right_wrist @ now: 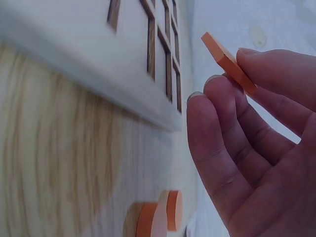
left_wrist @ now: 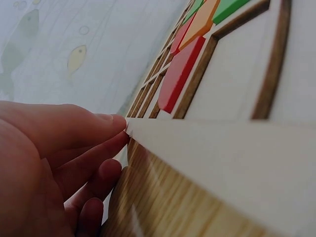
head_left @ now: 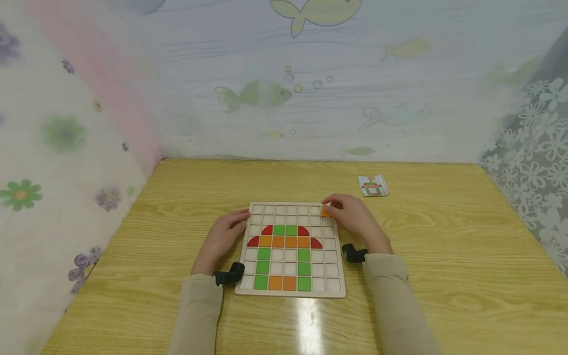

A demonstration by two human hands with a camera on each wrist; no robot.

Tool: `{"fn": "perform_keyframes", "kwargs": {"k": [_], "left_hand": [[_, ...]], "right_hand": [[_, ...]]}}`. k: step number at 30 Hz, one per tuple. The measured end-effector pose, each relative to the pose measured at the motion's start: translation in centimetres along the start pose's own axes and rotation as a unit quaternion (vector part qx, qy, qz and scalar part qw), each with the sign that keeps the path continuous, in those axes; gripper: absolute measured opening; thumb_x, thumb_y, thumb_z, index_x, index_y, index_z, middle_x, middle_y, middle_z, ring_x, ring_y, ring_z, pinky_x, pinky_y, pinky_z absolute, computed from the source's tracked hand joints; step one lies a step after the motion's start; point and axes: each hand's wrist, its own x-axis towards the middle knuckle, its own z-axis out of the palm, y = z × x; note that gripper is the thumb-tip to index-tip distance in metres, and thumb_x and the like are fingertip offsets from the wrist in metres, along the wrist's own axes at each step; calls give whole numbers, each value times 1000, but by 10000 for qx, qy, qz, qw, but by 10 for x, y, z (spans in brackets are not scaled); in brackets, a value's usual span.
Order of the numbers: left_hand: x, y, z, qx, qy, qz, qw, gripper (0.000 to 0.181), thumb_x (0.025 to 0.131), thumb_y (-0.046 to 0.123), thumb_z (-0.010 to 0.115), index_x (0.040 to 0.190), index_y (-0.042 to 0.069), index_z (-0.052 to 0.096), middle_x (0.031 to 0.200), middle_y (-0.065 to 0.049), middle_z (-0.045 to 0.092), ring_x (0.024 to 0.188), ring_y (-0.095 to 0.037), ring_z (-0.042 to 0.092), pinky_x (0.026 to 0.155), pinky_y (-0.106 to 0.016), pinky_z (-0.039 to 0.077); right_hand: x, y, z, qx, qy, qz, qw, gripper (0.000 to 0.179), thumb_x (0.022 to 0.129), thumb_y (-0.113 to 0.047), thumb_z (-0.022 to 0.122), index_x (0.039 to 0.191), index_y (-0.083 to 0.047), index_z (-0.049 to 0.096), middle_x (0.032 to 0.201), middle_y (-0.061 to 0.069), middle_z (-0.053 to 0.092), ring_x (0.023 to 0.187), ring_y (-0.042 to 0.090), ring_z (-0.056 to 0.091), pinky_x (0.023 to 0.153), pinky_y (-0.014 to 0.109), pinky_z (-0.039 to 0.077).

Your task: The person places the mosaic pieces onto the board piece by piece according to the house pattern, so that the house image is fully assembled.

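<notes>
A pale wooden grid board lies on the table, with red, green and orange tiles set in several of its squares. At its upper right corner my right hand pinches a small orange tile between thumb and fingers. This orange tile is held tilted in the right wrist view, the other fingers loosely bent below it. My left hand rests at the board's left side. Its fingertips touch the rim in the left wrist view, with the fingers fairly straight.
A small printed pattern card lies beyond the right hand. Orange pieces sit on the table beside the board in the right wrist view. A curtain with fish drawings hangs behind the wooden table.
</notes>
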Motion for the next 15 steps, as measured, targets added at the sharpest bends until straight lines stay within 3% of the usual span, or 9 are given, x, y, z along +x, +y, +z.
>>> {"fn": "perform_keyframes", "kwargs": {"k": [7, 15], "left_hand": [[0, 0, 0, -31, -18, 14, 10000, 33, 93, 20, 47, 125, 13, 54, 134, 2, 43, 128, -23, 28, 102, -44, 23], [0, -1, 0, -93, -7, 32, 10000, 34, 94, 21, 47, 126, 14, 54, 134, 3, 42, 128, -22, 28, 102, -44, 24]], "right_hand": [[2, -6, 3, 95, -649, -139, 9977, 23, 91, -22, 52, 108, -11, 62, 79, 2, 60, 66, 15, 53, 63, 30, 44], [5, -16, 7, 157, -906, -350, 9951, 20, 89, -20, 55, 105, -13, 63, 85, 0, 59, 70, 15, 55, 67, 30, 45]]}}
